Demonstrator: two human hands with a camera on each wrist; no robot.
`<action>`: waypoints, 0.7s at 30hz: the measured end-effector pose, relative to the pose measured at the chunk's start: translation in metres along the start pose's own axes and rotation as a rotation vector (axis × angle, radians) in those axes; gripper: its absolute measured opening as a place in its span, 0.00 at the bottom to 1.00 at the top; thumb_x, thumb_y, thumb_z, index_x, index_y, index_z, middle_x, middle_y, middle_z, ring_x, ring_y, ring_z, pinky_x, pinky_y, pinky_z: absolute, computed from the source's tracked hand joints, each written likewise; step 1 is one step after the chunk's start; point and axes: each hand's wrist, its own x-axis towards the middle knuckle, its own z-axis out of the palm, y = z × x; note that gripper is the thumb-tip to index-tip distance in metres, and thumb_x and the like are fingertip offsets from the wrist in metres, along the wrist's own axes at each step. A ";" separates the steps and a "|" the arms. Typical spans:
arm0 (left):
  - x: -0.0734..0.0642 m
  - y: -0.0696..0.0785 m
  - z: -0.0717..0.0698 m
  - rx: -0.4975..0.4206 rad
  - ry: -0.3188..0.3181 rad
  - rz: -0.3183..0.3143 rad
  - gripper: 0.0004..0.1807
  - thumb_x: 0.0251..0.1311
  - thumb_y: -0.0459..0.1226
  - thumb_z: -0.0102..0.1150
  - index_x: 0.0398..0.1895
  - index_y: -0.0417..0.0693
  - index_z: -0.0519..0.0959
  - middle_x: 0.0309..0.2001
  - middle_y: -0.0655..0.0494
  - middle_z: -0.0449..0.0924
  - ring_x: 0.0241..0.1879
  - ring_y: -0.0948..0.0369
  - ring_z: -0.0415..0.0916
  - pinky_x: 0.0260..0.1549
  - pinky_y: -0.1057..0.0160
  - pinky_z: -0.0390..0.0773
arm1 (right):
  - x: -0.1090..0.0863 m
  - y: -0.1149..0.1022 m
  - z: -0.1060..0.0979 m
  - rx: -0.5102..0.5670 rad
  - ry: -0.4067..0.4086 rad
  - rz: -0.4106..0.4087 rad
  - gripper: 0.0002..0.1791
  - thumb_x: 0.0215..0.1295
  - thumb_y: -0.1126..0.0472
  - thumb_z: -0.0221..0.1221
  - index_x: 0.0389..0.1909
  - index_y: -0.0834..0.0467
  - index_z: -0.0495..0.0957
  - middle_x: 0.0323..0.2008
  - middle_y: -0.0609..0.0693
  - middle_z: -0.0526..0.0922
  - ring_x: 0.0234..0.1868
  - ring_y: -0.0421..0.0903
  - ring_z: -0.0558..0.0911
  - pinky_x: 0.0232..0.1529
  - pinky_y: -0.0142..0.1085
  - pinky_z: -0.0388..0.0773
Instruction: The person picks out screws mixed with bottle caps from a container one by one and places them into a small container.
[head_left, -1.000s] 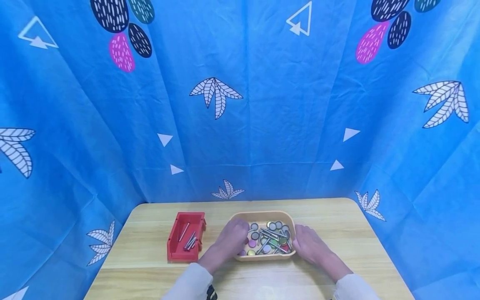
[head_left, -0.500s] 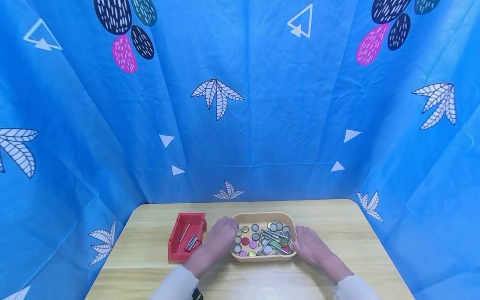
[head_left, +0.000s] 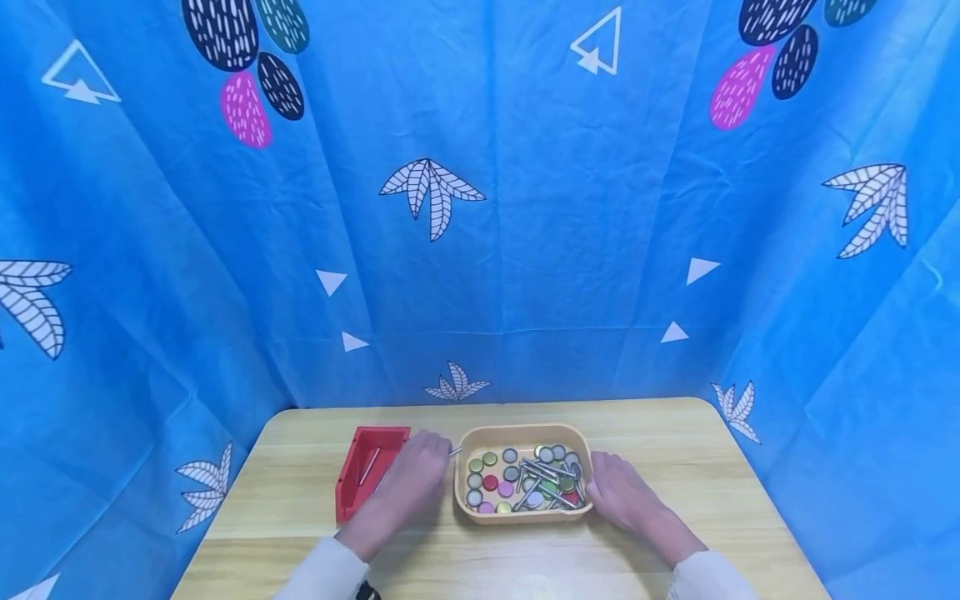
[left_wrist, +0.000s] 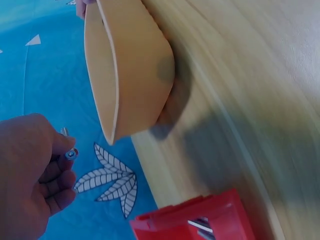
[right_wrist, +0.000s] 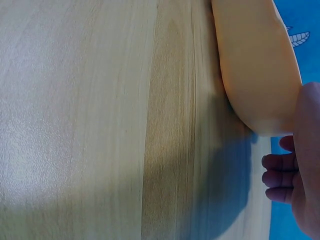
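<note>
Silver metal bolt [left_wrist: 71, 154] sits pinched in the left hand [head_left: 417, 468]; the right hand [head_left: 619, 492] grips a tan round-cornered plastic tray [head_left: 525, 518].

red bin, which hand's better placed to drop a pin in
Probably the left hand: it pinches a metal pin near the red bin, while the right hand holds the tan container.

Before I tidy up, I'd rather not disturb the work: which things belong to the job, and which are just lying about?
Likely in the job:
pin in the left grip
tray, right grip at its edge
pins in the tray
bin

Likely just lying about:
caps in the tray
curtain
</note>
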 end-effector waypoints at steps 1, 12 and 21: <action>-0.001 -0.002 -0.002 -0.001 -0.002 -0.007 0.12 0.61 0.32 0.69 0.47 0.39 0.83 0.35 0.51 0.82 0.38 0.59 0.74 0.41 0.62 0.83 | 0.000 0.000 0.000 0.000 0.000 0.000 0.14 0.69 0.61 0.53 0.52 0.60 0.77 0.40 0.48 0.82 0.40 0.43 0.77 0.49 0.45 0.79; -0.009 -0.031 -0.012 -0.019 -0.064 -0.176 0.20 0.53 0.34 0.77 0.49 0.40 0.83 0.41 0.48 0.85 0.43 0.56 0.78 0.52 0.56 0.84 | 0.000 -0.001 -0.002 0.001 -0.020 0.015 0.14 0.69 0.61 0.53 0.51 0.60 0.76 0.39 0.48 0.80 0.39 0.43 0.75 0.49 0.46 0.78; -0.025 -0.047 -0.005 -0.096 -0.063 -0.283 0.12 0.56 0.37 0.76 0.40 0.48 0.81 0.38 0.55 0.82 0.44 0.58 0.78 0.52 0.56 0.85 | 0.002 -0.001 -0.001 0.013 -0.026 0.033 0.13 0.68 0.61 0.53 0.50 0.60 0.77 0.36 0.46 0.79 0.37 0.42 0.75 0.47 0.45 0.78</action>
